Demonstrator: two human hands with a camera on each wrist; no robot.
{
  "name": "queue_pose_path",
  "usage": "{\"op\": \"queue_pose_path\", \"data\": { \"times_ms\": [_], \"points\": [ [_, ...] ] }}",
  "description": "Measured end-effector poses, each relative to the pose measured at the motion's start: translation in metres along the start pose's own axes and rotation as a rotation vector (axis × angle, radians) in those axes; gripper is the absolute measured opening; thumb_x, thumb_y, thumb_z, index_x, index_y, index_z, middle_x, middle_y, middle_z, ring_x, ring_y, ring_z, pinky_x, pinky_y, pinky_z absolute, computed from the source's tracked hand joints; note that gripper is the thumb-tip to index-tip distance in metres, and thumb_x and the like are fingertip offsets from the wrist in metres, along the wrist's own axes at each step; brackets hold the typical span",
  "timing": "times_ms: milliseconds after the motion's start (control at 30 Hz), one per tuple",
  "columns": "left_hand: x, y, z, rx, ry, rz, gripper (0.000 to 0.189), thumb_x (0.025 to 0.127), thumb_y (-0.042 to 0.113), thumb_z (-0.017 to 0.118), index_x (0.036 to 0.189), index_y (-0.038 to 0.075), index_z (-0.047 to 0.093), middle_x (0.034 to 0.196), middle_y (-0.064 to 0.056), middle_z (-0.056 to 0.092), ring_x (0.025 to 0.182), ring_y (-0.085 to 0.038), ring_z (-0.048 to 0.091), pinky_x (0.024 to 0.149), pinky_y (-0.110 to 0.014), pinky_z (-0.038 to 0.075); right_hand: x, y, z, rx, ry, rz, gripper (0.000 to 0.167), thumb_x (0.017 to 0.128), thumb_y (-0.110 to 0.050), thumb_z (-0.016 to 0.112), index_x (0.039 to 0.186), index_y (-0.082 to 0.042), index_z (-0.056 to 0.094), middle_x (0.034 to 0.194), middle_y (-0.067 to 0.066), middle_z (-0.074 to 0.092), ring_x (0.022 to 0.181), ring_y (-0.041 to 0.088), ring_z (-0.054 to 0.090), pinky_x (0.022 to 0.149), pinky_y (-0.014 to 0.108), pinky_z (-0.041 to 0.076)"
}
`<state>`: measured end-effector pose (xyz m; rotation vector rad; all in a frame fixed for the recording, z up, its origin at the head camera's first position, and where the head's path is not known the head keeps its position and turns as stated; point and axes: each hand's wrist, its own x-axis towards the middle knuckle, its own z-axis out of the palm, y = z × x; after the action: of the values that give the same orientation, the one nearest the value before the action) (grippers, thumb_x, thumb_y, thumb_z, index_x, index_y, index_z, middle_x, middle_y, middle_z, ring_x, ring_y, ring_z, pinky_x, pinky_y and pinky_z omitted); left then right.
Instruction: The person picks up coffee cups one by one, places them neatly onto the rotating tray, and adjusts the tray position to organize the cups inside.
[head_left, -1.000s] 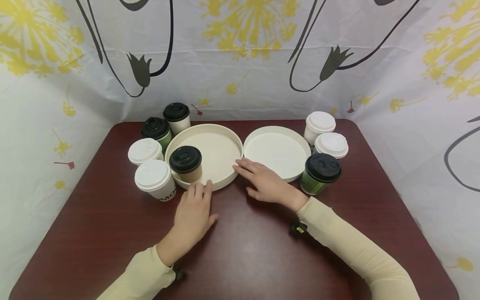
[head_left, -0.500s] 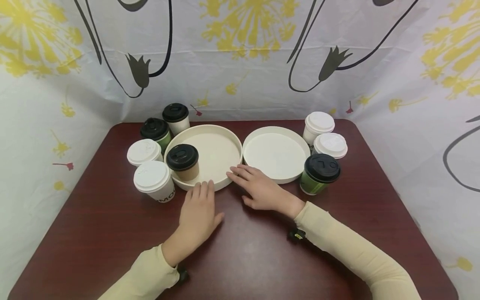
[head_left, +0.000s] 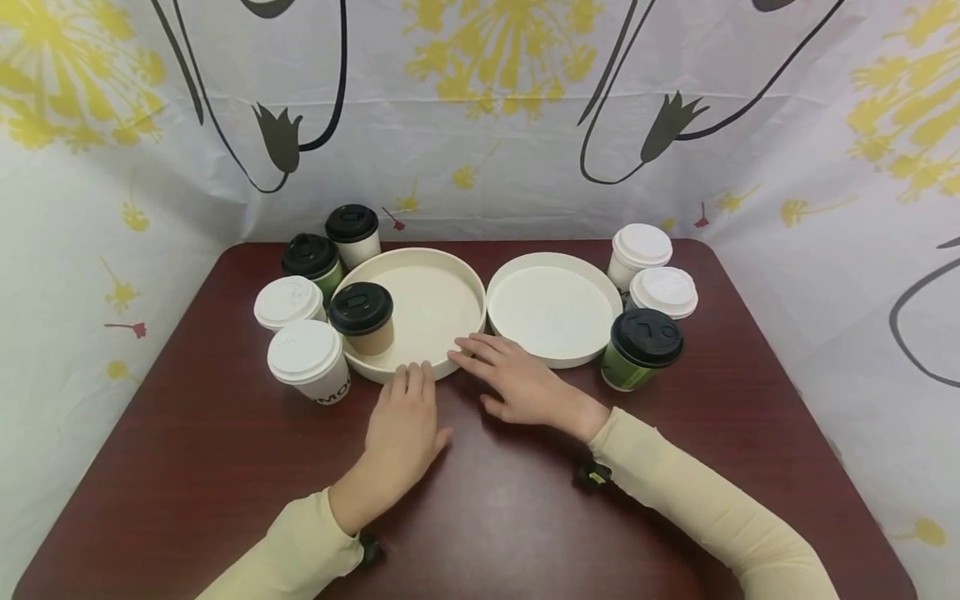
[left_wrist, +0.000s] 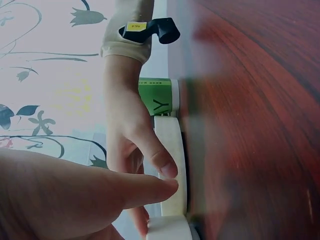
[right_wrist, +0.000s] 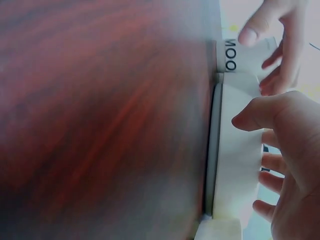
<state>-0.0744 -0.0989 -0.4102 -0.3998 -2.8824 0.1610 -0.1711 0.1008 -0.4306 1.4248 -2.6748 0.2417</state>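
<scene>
A brown paper cup with a black lid stands inside the larger cream round tray, at its left front. My left hand lies at this tray's front wall, fingers extended and fingertips right at the rim. From the right, my right hand reaches to the tray's front right rim with its fingers stretched out. Both hands hold nothing. In the right wrist view, the thumb and fingers of the right hand spread near the pale tray wall. The smaller white round tray sits beside the larger one.
Left of the trays stand white-lidded cups and black-lidded cups. On the right are two white-lidded cups and a green cup with a black lid. A patterned cloth hangs behind the dark red table.
The brown cup has shifted slightly left and back inside the larger tray. My right hand has moved left and nearer to me along the rim; my left hand has slid a little right.
</scene>
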Motion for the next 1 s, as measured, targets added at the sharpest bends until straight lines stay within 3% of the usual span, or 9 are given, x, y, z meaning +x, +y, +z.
{"op": "queue_pose_path", "data": {
  "times_ms": [300,533,767,867,1000],
  "points": [
    [-0.005,-0.011,-0.003,0.023,-0.046,-0.043,0.100,0.071,0.057,0.081,0.137,-0.010,0.048,0.129,-0.025,0.054,0.128,-0.039,0.053,0.102,-0.041,0.050,-0.002,0.019,-0.007,0.042,0.025,0.045,0.073,0.086,-0.019,0.069,0.152,-0.020,0.039,0.159,0.010,0.037,0.149,0.027,0.034,0.119,0.048,0.034],
    [-0.006,-0.020,-0.007,0.030,-0.065,-0.043,0.099,0.072,0.057,0.080,0.136,-0.012,0.048,0.129,-0.027,0.053,0.130,-0.041,0.052,0.100,-0.043,0.051,-0.002,0.022,-0.006,0.056,0.030,0.019,0.075,0.086,-0.018,0.069,0.153,-0.019,0.037,0.160,0.012,0.035,0.149,0.028,0.034,0.119,0.047,0.034],
    [-0.001,-0.030,-0.014,-0.052,-0.124,-0.050,0.091,0.078,0.055,0.076,0.136,-0.010,0.049,0.130,-0.025,0.055,0.128,-0.039,0.051,0.106,-0.047,0.046,-0.001,0.019,-0.005,0.050,0.026,0.019,0.076,0.085,-0.017,0.070,0.154,-0.020,0.037,0.160,0.012,0.036,0.150,0.027,0.033,0.120,0.045,0.033],
    [0.003,-0.042,-0.021,-0.090,-0.090,-0.060,0.087,0.081,0.053,0.074,0.136,-0.010,0.049,0.129,-0.025,0.056,0.126,-0.039,0.052,0.106,-0.049,0.045,-0.001,0.018,-0.005,0.052,0.028,0.015,0.075,0.085,-0.017,0.069,0.153,-0.019,0.037,0.159,0.013,0.036,0.149,0.028,0.034,0.119,0.045,0.034],
    [0.009,-0.065,-0.034,-0.135,0.035,-0.109,0.083,0.080,0.046,0.077,0.134,-0.010,0.050,0.130,-0.028,0.055,0.123,-0.044,0.052,0.104,-0.053,0.045,-0.003,0.018,-0.004,0.054,0.032,0.021,0.076,0.085,-0.017,0.069,0.153,-0.019,0.038,0.159,0.013,0.037,0.149,0.028,0.034,0.119,0.045,0.034]
  ]
}}
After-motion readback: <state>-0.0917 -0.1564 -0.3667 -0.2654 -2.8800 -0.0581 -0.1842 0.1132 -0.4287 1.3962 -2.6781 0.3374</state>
